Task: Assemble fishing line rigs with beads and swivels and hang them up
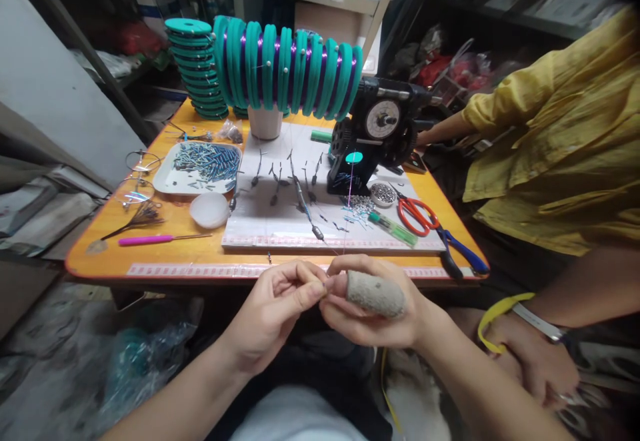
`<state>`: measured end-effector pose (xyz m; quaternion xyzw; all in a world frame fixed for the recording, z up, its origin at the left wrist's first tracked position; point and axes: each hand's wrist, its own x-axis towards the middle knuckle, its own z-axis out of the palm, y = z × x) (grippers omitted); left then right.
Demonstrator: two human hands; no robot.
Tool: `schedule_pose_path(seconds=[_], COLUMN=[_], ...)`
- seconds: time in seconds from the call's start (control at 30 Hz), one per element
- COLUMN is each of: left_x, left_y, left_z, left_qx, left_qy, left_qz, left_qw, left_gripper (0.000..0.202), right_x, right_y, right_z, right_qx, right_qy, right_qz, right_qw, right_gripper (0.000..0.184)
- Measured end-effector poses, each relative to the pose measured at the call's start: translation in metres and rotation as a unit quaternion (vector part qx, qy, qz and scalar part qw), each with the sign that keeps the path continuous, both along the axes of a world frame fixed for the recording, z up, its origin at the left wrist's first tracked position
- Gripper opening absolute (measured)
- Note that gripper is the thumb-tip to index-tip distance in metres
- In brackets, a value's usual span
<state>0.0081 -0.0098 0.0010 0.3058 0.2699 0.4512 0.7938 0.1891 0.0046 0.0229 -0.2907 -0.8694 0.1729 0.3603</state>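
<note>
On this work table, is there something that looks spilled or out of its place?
Perhaps one thing: small silvery and pale-blue pieces lie scattered on the flat white board, beside the small round white dish of silvery beads. They look spilled, though they may be set out deliberately.

A fine purple line (351, 191) runs straight and nearly upright down towards the left hand (281, 302) and right hand (373, 326), its end too small to make out where they pinch; a slim, segmented bluish strand (302, 201) lies aslant on the white board (243, 224), a dark weight (319, 232) at its near end
</note>
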Motion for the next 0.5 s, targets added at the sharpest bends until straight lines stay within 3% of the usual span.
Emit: schedule_pose_path(seconds=[0.17, 0.33, 0.5], left_x=[-0.001, -0.002, -0.001], left_y=[0.002, 0.003, 0.005], left_z=[0.0, -0.001, -0.002], left_qx=[-0.041, -0.082, -0.097], left_qy=[-0.029, -0.072, -0.075], left_qz=[-0.013, -0.05, -0.048], left_qw=[0.999, 0.993, 0.991], left_gripper=[0.023, 0.027, 0.026], right_x=[0.008, 0.01, 0.008], right_y=[0.0, 0.004, 0.002], right_z=[-0.003, 0.009, 0.02], right_qx=[0.074, 0.184, 0.198], right_qy=[-0.043, -0.086, -0.133], right_qz=[0.014, 0.054, 0.049], right_qw=[0.996, 0.978, 0.97], right_gripper=[0.01, 0.01, 0.01])
